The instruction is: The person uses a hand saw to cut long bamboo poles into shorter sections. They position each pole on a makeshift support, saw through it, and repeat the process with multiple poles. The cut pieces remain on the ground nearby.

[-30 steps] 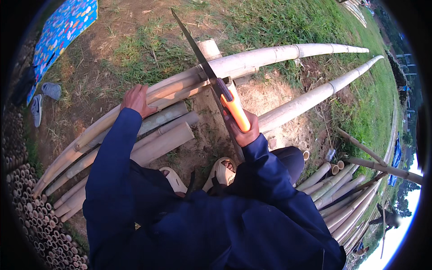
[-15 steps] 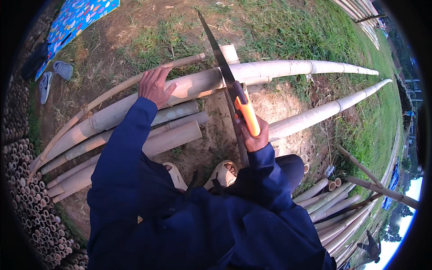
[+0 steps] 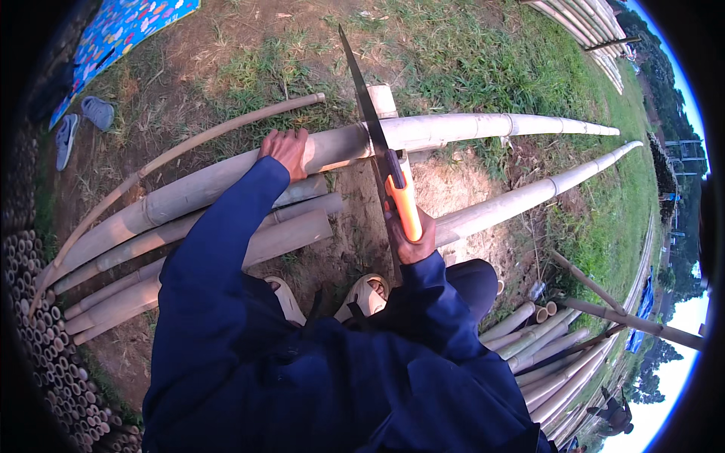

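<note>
Head view, thick bamboo pole: the thick bamboo pole [image 3: 204,185] runs crosswise before the person, from lower left to upper right.
Left hand: the left hand [image 3: 286,154] is curled over the thick pole's top, left of the blade, probably to steady it.
Right hand: the right hand [image 3: 416,240] is closed round the saw's orange handle [image 3: 405,202], on the thick pole's near side, likely leaving the blade free to stroke.
Saw blade: the blade [image 3: 362,87] crosses the thick pole, tip beyond its far side; whether the teeth bite is unclear.
Pale stub: the stub [image 3: 383,100] shows just beyond the thick pole near the blade, perhaps part of a support.
Slim pole: the slim pole [image 3: 175,154] lies along the thick pole's far side, out of the hands.
</note>
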